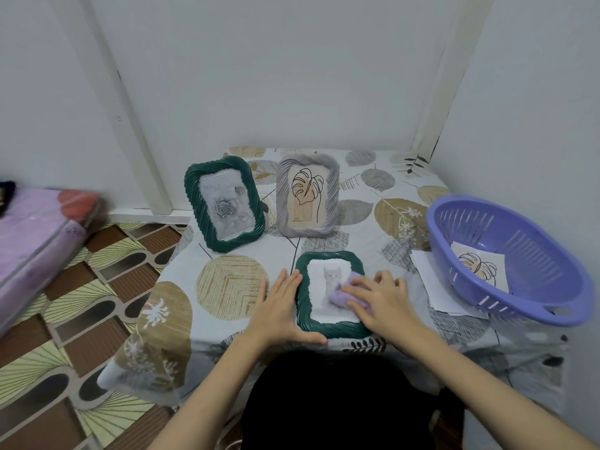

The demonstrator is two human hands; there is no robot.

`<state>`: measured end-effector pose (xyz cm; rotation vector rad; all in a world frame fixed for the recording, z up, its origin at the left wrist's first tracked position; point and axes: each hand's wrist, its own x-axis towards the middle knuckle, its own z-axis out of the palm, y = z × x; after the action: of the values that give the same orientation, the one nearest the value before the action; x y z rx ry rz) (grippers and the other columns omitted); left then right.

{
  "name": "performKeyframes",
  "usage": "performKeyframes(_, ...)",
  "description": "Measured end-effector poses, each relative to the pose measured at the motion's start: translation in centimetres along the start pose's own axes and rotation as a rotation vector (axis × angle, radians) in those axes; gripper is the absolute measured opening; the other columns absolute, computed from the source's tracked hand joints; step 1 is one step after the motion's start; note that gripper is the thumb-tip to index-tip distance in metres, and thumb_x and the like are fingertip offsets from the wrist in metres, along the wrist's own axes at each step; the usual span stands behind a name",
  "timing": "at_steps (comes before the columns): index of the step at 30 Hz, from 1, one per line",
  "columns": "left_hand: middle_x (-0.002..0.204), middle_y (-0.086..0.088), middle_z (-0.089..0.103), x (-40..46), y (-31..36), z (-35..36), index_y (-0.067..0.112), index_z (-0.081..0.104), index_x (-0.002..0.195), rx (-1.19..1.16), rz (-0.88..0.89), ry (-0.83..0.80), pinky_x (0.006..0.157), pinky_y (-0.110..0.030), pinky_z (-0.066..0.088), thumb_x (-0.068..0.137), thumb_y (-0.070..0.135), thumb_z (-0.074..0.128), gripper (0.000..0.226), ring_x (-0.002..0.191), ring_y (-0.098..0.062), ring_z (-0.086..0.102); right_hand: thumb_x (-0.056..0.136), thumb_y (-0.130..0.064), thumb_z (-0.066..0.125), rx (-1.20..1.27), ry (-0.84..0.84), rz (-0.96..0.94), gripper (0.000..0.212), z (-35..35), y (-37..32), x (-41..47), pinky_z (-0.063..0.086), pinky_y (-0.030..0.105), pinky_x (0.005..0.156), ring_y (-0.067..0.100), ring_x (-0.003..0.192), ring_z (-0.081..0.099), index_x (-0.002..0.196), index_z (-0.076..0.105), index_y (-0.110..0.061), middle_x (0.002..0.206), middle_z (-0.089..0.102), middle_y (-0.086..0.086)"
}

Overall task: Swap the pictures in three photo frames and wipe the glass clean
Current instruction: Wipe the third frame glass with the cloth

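A green frame (pixel 331 295) with a cat picture lies flat near the front edge of the worktop (pixel 233 287), glass up. The right hand (pixel 378 303) presses a lilac cloth (pixel 345 297) onto the lower right part of the glass, its fingers spread flat over the cloth rather than curled round it. The left hand (pixel 281 306) steadies the frame from its left side, fingers straight along the rim and thumb running under the near corner.

Behind, two frames stand upright, side by side and just apart: another green one (pixel 224 204) with a rose picture and a grey one (pixel 306 196) with a leaf drawing. To the right sits a lilac basket (pixel 506 259) holding a loose leaf print (pixel 480 269), with white sheets (pixel 431 280) lying partly under it.

The step in hand looks like wiping the glass of the cat frame. Whether the standing frames are already done cannot be told. The next move likely calls for sweeping the cloth over the upper, uncovered part of the glass while the left hand keeps the frame from sliding, then standing the frame up.
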<state>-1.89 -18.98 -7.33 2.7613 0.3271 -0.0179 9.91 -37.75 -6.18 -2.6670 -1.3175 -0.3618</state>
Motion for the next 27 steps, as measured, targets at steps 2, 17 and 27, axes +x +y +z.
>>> performKeyframes(2, 0.157, 0.011, 0.0, 0.0, 0.1, -0.2, 0.017, 0.003, 0.148, -0.009, -0.003, 0.0, 0.117, -0.045, -0.01, 0.032, 0.091, 0.037, 0.142, 0.144, -0.008, -0.01, 0.092, -0.047, 0.037, 0.04, -0.088, 0.105, 0.035, -0.2, -0.4, 2.7, 0.031, 0.036, 0.079, 0.024, 0.103, 0.044, 0.12, 0.056, -0.04, 0.126, 0.055, -0.019)
performKeyframes(17, 0.157, 0.01, 0.0, -0.1, 0.2, -0.3, 0.018, 0.003, 0.148, -0.029, -0.004, -0.02, 0.116, -0.044, -0.011, 0.018, 0.101, 0.018, 0.156, 0.144, -0.009, -0.01, 0.07, -0.075, 0.016, 0.095, -0.241, 0.075, 0.063, -3.1, -0.1, -3.7, 0.023, 0.039, 0.09, 0.024, 0.114, 0.036, 0.118, 0.051, -0.055, 0.132, 0.042, -0.018)
performKeyframes(27, 0.157, -0.001, -0.005, -0.6, 1.6, -1.7, 0.011, 0.001, 0.149, -0.038, 0.003, -0.057, 0.115, -0.041, -0.009, 0.048, 0.091, 0.023, 0.131, 0.144, -0.02, -0.015, 0.08, -0.025, 0.068, 0.602, -0.16, 0.389, 0.055, -5.6, 0.4, -3.0, 0.03, 0.018, 0.083, 0.019, 0.105, 0.05, 0.132, 0.05, -0.025, 0.109, 0.049, 0.008)
